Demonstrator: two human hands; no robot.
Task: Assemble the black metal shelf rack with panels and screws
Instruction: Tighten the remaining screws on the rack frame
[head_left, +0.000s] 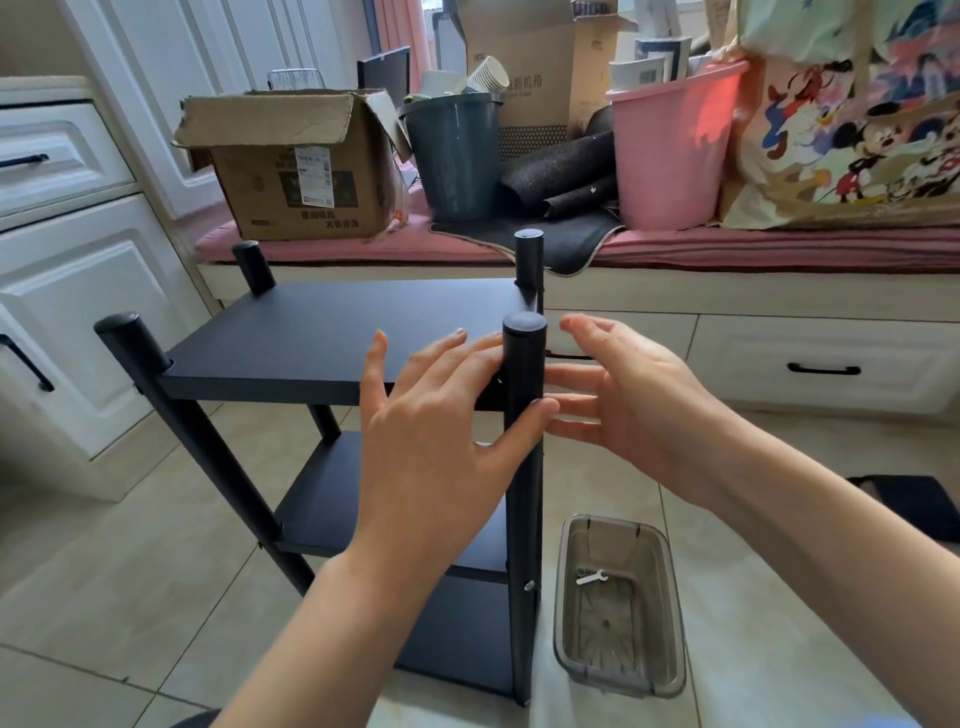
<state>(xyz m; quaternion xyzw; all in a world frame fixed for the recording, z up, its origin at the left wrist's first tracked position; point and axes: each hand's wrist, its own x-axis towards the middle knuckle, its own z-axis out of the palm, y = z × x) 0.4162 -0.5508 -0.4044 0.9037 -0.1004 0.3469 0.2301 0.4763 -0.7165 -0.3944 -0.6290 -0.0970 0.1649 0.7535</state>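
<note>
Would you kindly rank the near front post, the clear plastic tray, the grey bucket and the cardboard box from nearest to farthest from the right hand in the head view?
From the right hand:
1. Near front post, just left of its fingertips.
2. Clear plastic tray, on the floor below the hand.
3. Grey bucket, on the window seat behind.
4. Cardboard box, farther left on that seat.

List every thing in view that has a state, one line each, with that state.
shelf rack: upright, three panels fitted
left hand: open, thumb touching front right post
right hand: open, beside the post
front right post: upright, capped
clear plastic bin: lidless, wrench inside
wrench: lying flat
cardboard box: flaps open
</note>
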